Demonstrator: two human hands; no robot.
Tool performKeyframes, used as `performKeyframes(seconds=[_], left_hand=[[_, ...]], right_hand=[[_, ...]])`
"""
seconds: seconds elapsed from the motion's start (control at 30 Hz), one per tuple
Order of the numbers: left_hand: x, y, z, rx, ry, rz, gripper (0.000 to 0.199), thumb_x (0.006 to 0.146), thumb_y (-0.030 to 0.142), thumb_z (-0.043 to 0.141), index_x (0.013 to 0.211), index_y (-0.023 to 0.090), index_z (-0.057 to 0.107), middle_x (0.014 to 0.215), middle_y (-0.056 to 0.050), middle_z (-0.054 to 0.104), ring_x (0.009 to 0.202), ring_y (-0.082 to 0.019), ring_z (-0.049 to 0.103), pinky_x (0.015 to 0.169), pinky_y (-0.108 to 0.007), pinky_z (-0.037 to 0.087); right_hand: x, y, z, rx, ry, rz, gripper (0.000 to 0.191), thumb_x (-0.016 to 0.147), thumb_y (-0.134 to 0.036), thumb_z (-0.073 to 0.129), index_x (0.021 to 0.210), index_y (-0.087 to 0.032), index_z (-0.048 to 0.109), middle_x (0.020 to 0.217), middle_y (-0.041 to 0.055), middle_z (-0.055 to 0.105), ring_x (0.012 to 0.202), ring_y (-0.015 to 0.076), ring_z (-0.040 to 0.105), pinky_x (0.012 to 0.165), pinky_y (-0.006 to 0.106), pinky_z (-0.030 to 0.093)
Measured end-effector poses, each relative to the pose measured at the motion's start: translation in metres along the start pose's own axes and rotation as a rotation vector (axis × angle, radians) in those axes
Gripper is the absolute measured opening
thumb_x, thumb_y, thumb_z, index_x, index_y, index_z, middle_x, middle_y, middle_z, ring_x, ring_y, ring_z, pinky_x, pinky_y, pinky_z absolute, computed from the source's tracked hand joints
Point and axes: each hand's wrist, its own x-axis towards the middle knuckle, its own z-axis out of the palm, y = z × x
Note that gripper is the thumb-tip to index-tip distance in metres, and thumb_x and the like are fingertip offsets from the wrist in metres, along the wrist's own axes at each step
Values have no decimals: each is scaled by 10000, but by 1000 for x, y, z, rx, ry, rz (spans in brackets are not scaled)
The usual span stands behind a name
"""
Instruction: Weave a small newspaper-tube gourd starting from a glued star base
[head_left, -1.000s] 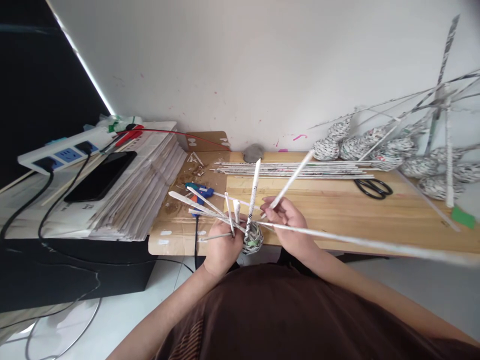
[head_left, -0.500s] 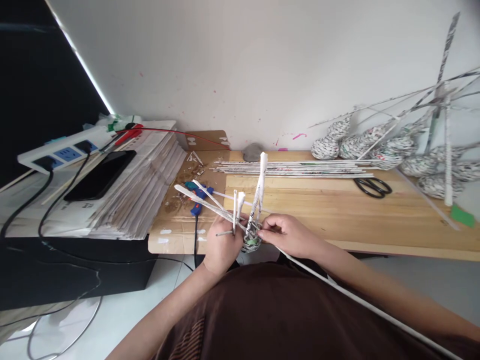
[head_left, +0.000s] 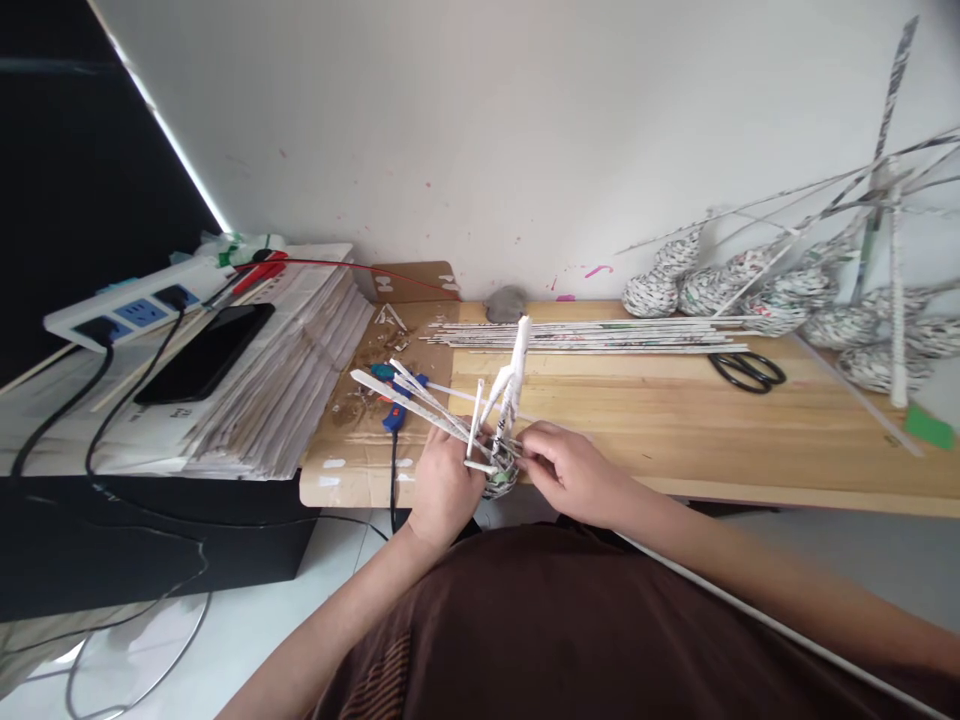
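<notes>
Over the table's front edge is a small woven paper basket (head_left: 501,484) of rolled newspaper, with several paper stakes sticking up and out to the left. My left hand (head_left: 445,478) is closed round its left side; the fingertips are hidden behind it. At the right rim, my right hand (head_left: 564,470) pinches with thumb and forefinger at a paper strand by the weave. A long white paper tube (head_left: 750,616) runs from beneath my right forearm to the lower right. How it joins the basket is hidden by my hand.
A blue glue gun (head_left: 397,408) lies on cardboard at left, its cord hanging off the edge. Behind are paper tubes (head_left: 600,336) and black-handled scissors (head_left: 747,371). Woven gourd shapes (head_left: 649,294) stand at right. Stacked paper (head_left: 300,370) holds a phone (head_left: 207,352) and power strip (head_left: 135,308).
My right hand has turned and shifted slightly at the rim. The long tube has slid under my right forearm. Upright stakes have tilted and bent, while my left hand keeps its hold.
</notes>
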Motion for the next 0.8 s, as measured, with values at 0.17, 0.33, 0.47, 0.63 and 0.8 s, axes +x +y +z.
performKeyframes(seconds=[0.17, 0.33, 0.47, 0.63, 0.8], left_hand=[[2, -6, -1, 22, 31, -21, 320, 781, 13, 467, 939, 181, 689, 975, -85, 709, 979, -263, 624, 892, -394, 514], [9, -16, -3, 69, 83, -4, 303, 787, 30, 489, 947, 180, 698, 987, -89, 704, 993, -266, 619, 905, -398, 512], [14, -22, -1, 74, 109, 0, 287, 795, 42, 494, 958, 170, 692, 1009, -101, 702, 1010, -269, 622, 921, -402, 511], [19, -27, -3, 80, 110, -28, 292, 780, 34, 479, 939, 157, 691, 988, -99, 709, 995, -268, 628, 910, -389, 514], [22, -25, -3, 69, 119, -24, 297, 773, 28, 483, 930, 170, 691, 988, -95, 710, 992, -258, 638, 915, -381, 518]], right_hand=[[-7, 17, -3, -221, -77, -145, 130, 960, -211, 501, 864, -184, 584, 875, 72, 599, 814, 201, 558, 726, 319, 439], [-15, 32, -22, -195, -140, -177, 200, 985, -287, 499, 891, -191, 647, 882, 68, 638, 844, 198, 596, 767, 319, 452], [-17, 33, -41, -146, -150, -69, 193, 900, -380, 645, 824, -202, 638, 824, 45, 642, 820, 195, 596, 734, 306, 446], [-34, 42, -61, -243, -222, -167, 189, 918, -332, 617, 767, -219, 631, 774, 42, 648, 787, 200, 571, 743, 330, 434], [-42, 35, -74, -350, -120, -200, 183, 932, -320, 580, 797, -224, 660, 828, 75, 669, 838, 236, 594, 774, 381, 462]])
